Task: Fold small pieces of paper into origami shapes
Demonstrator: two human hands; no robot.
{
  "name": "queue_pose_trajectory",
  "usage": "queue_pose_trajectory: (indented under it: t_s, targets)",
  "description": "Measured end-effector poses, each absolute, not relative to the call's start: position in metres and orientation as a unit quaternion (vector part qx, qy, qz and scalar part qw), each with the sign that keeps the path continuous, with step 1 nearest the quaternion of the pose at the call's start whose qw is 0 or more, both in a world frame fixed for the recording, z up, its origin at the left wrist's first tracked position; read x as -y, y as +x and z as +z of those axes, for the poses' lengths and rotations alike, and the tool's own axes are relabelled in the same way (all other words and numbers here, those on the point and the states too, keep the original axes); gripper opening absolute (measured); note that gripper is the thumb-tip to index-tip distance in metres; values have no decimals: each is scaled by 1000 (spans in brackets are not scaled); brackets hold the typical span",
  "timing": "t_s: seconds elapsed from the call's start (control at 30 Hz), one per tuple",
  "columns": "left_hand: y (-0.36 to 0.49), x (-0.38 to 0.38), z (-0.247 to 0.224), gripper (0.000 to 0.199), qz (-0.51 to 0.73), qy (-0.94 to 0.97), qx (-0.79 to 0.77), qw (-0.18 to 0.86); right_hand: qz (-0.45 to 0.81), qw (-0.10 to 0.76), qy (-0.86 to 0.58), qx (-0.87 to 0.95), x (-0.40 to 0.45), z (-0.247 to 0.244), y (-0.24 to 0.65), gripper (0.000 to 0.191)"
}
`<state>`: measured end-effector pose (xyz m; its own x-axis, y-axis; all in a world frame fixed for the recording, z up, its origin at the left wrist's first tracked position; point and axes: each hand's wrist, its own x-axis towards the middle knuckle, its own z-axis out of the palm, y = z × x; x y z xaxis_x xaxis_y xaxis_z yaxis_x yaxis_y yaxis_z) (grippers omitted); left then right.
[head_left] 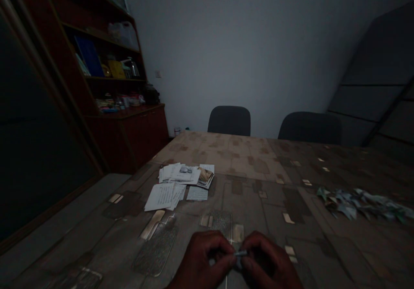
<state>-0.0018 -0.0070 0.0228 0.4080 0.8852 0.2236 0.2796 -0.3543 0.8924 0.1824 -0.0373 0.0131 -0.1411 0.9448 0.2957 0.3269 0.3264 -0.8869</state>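
Note:
At the bottom centre of the head view, my left hand (pixel 208 259) and my right hand (pixel 267 261) meet over the table. Thumb and forefinger of each pinch one small pale piece, which looks like folded paper (pixel 240 253). Most of that piece is covered by the fingertips, and the dim light blurs its details. Beyond my left hand lies a loose pile of printed paper sheets (pixel 184 174). Nearer to me are some fanned sheets (pixel 161 196) and one small printed sheet (pixel 197 193). Far to the right sits a heap of crumpled or folded paper pieces (pixel 365 203).
A patterned cloth covers the table (pixel 252 168). Two dark chairs (pixel 229 120) (pixel 308 126) stand at its far side, before a pale wall. On the left rises a wooden cabinet (pixel 129 129) with a blue folder (pixel 89 56), a kettle (pixel 132 67) and other items.

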Motion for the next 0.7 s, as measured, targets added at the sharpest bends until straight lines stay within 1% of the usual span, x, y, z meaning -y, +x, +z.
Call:
queue_pose_trajectory:
  t_s: [0.2,0.37,0.5,0.7]
  targets:
    - [0,11,15,10,376,808,-325,316,303,424,-430,737,39,16,185,11]
    - [1,11,14,10,363,810,-347,302,266,412,-440,752,37,12,186,13]
    - [3,11,20,11,360,785,-371,341,273,412,-444,747,37,13,186,16]
    - [4,9,28,11,344,714,-402,459,376,416,-455,692,34,20,187,28]
